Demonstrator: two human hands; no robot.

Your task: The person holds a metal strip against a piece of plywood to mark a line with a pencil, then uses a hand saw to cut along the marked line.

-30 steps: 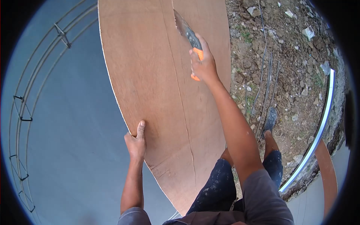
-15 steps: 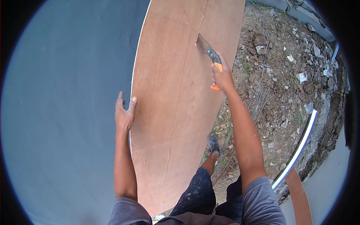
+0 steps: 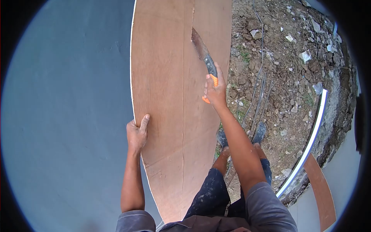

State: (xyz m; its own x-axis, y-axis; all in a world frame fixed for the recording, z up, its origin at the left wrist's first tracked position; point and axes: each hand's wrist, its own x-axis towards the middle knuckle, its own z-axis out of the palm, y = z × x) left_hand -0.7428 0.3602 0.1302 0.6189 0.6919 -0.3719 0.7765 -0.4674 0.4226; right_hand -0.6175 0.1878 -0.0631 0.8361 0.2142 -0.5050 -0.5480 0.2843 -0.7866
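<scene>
A long plywood sheet [image 3: 162, 85] stretches away from my body, with a lengthwise line running down its face. My right hand [image 3: 215, 92] is wrapped around the orange-and-black handle of a hand saw [image 3: 201, 46]. The saw's blade meets the sheet at the lower end of a rough cut [image 3: 193, 17] on that line; part of the blade is hidden. On the sheet's left edge, my left hand [image 3: 138, 133] grips the plywood, thumb on top and fingers curled beneath, out of sight.
To the left is a broad grey surface [image 3: 69, 116]. Rubble-strewn soil [image 3: 286, 77] lies on the right, with thin rods or cables [image 3: 259, 92] along it. A white strip [image 3: 309, 149] and a narrow brown board [image 3: 321, 189] are at lower right. My feet [image 3: 259, 132] stand beside the sheet.
My left hand, spread beside the edge before, has closed on the plywood lower down. The view has shifted, and the saw remains at the cut in my right hand. Both feet now show.
</scene>
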